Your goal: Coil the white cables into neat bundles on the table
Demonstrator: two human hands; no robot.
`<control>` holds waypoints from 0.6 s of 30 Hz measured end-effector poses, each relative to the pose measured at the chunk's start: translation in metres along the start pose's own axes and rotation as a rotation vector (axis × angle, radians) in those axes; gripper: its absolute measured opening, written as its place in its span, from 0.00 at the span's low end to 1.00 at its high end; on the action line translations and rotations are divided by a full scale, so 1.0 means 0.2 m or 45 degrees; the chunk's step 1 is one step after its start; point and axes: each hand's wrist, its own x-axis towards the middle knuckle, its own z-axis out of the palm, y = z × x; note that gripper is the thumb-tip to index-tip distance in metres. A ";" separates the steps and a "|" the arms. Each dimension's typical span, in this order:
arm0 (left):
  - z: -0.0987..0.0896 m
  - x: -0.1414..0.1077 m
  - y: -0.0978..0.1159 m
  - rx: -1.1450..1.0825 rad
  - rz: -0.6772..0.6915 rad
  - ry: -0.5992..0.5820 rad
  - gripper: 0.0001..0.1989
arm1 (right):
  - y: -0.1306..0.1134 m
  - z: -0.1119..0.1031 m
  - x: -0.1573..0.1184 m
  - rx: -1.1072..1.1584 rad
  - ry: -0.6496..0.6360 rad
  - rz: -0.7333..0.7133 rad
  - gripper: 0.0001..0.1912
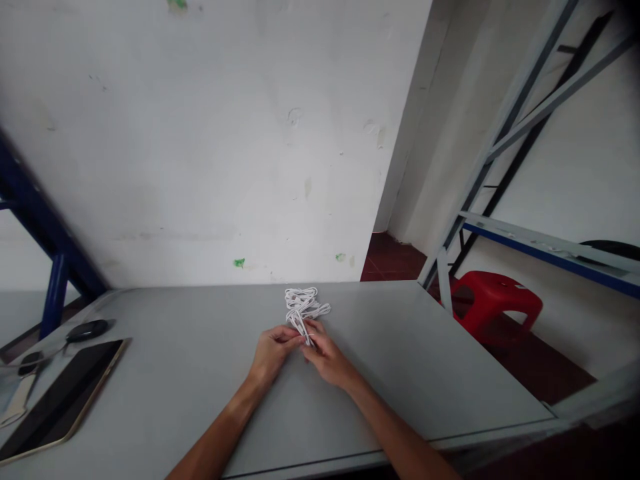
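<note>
White cables (301, 298) lie in looped bundles on the grey table, just beyond my hands. The nearest bundle (299, 323) is raised between my two hands, its loops pointing toward the others. My right hand (323, 350) is closed around the near end of this bundle, fingers behind and thumb in front. From the left, my left hand (276, 347) meets it with thumb and forefinger pinched together at the cable. A thin white strand crosses the bundle by my right fingers. Whether my left fingertips grip that strand or the cable itself is too small to make out.
On the left of the table (200, 393) lie a dark-screened tablet (67, 393), a black round device (87, 331) and a watch (26, 383) with a pale strap. A white wall (225, 147) stands behind. Right of the table are a metal frame (500, 143) and a red stool (493, 300).
</note>
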 end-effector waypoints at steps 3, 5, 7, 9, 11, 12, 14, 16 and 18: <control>0.00 0.00 0.01 -0.113 -0.034 0.050 0.18 | -0.01 0.00 0.00 -0.008 0.008 -0.055 0.22; 0.00 -0.01 0.00 -0.183 -0.054 0.054 0.21 | -0.01 0.01 0.00 -0.064 0.037 -0.104 0.23; 0.00 0.00 0.00 -0.251 -0.089 0.008 0.22 | 0.00 0.01 0.00 -0.149 0.068 -0.147 0.24; -0.01 0.00 -0.01 -0.278 -0.124 -0.040 0.21 | 0.02 0.01 0.00 -0.223 0.096 -0.159 0.25; -0.01 0.00 -0.02 -0.256 -0.127 -0.066 0.20 | 0.03 0.01 0.01 -0.261 0.103 -0.139 0.27; -0.01 0.00 -0.03 -0.236 -0.122 -0.076 0.19 | 0.04 0.01 0.01 -0.270 0.104 -0.124 0.27; -0.01 0.00 -0.03 -0.206 -0.110 -0.097 0.19 | 0.05 0.01 0.01 -0.274 0.108 -0.101 0.27; -0.01 0.00 -0.04 -0.203 -0.100 -0.111 0.20 | 0.04 0.01 0.01 -0.231 0.098 -0.070 0.26; -0.02 0.00 -0.04 -0.220 -0.091 -0.137 0.20 | 0.03 0.01 0.01 -0.147 0.084 -0.020 0.25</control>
